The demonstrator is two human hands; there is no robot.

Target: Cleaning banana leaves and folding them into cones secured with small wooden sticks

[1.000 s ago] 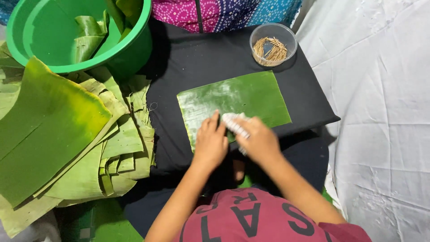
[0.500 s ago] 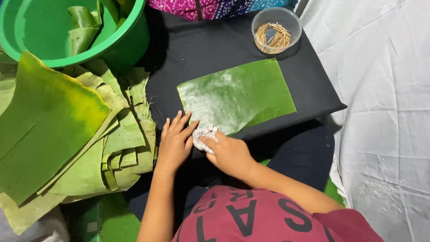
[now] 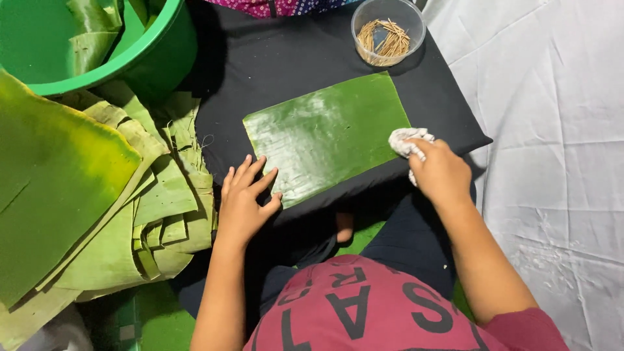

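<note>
The right hand (image 3: 441, 173) is closed around a crumpled white cloth (image 3: 407, 141), pressing it at the right edge of a rectangular green leaf piece (image 3: 327, 134). The left hand (image 3: 244, 201) lies flat with fingers spread, fingertips (image 3: 265, 180) just touching the leaf's lower left corner — the palm rests on the black cloth-covered board (image 3: 273, 65) beneath. The leaf lies flat on that board, tilted slightly, glossy and wet-looking across its middle. Beyond its upper right corner, near but not touching, stands a clear round container of thin wooden sticks (image 3: 387, 30). To the left of the board a stack of folded green leaves (image 3: 97, 201) spreads out — above it sits a green plastic tub (image 3: 97, 45) holding more leaf strips. White fabric (image 3: 552, 130) covers the area on the right.
</note>
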